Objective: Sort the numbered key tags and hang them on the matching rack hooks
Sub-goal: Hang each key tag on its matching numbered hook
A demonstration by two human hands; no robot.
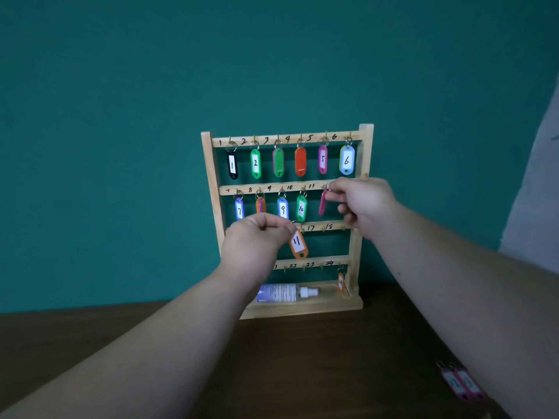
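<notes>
Pinched the ring of orange tag 11 in left hand, in front of the rack's third rail. Gripped a pink tag (seen edge-on, number hidden) with right hand, at a second-rail hook.

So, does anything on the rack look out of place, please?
A spray bottle lies on its side on the rack base, and the green tag on hook 3 and red tag on hook 4 show no numbers.

Left hand pinching orange tag 11, right hand pinching pink tag at wooden rack
</notes>
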